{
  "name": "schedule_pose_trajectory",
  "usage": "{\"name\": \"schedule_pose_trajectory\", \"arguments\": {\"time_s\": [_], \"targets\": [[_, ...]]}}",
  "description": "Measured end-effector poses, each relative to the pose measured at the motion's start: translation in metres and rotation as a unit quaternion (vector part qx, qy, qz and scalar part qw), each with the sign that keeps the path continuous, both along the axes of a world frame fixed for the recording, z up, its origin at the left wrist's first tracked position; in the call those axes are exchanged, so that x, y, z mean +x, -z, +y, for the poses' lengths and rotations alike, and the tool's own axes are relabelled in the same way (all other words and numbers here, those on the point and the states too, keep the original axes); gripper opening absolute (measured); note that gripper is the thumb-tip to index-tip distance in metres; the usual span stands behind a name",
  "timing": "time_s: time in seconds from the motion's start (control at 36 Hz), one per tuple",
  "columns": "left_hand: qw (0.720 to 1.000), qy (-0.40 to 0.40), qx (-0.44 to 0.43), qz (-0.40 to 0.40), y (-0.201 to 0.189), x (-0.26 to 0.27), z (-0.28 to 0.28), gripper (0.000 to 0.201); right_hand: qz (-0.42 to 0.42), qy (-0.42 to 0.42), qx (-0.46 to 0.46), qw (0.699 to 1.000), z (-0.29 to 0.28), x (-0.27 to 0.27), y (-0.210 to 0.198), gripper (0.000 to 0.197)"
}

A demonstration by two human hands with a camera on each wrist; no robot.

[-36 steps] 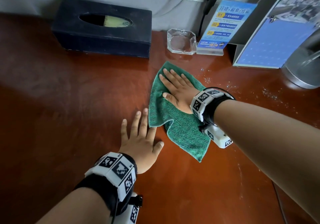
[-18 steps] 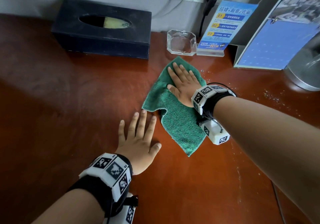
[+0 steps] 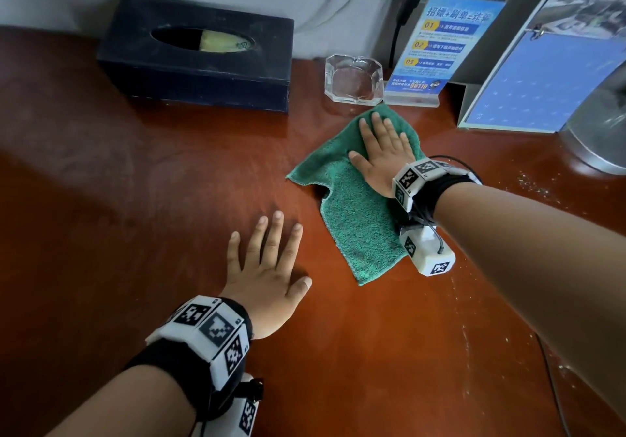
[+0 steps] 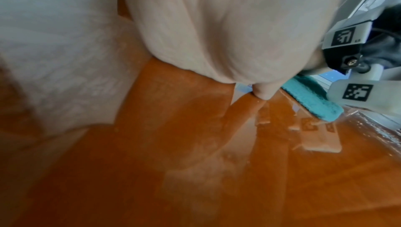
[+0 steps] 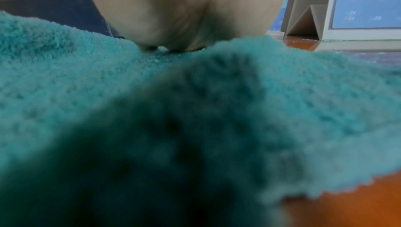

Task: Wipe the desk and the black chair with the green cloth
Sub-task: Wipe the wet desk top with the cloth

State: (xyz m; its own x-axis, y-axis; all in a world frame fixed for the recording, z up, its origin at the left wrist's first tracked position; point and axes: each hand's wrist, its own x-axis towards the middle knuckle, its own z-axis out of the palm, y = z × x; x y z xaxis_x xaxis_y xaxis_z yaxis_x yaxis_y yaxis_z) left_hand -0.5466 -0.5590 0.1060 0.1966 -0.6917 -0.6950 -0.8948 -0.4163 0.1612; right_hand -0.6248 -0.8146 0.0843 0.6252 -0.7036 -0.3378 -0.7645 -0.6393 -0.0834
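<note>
Since one second ago the green cloth (image 3: 352, 213) has slid farther away from the person, and its far corner now lies just before the glass ashtray (image 3: 354, 79) and the blue sign card (image 3: 443, 47). With it went the right hand (image 3: 382, 152), which presses flat on the far half of the cloth, fingers straight and a little spread, holding nothing in a curl. Its left hand (image 3: 267, 277) partner has stayed almost in the same place, palm down on the bare wood, fingers straight and apart, near the cloth but not touching it.

Lying flat, the cloth has its long axis running from the person toward the wall, and one flap sticks out to the left. Under it is the red-brown desk (image 3: 135, 199), glossy, with pale crumbs (image 3: 535, 186) scattered to the right of the cloth. At the back edge stand a black tissue box (image 3: 200, 54) on the left and a blue desk calendar (image 3: 542, 81) on the right, against a pale wall.
</note>
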Motion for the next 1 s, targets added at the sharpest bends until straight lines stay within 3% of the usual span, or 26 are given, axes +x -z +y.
{"name": "schedule_pose_trajectory", "arguments": {"time_s": [0.58,1.0], "targets": [[1.0,-0.002,0.006,0.001,-0.001,0.0,0.0,0.069,-0.018,0.104,-0.035,0.994,-0.004,-0.025,0.003,0.067],[1.0,0.001,0.005,-0.002,0.0,0.0,-0.001,0.069,0.008,0.228,-0.062,0.972,0.013,-0.053,0.007,0.069]]}}
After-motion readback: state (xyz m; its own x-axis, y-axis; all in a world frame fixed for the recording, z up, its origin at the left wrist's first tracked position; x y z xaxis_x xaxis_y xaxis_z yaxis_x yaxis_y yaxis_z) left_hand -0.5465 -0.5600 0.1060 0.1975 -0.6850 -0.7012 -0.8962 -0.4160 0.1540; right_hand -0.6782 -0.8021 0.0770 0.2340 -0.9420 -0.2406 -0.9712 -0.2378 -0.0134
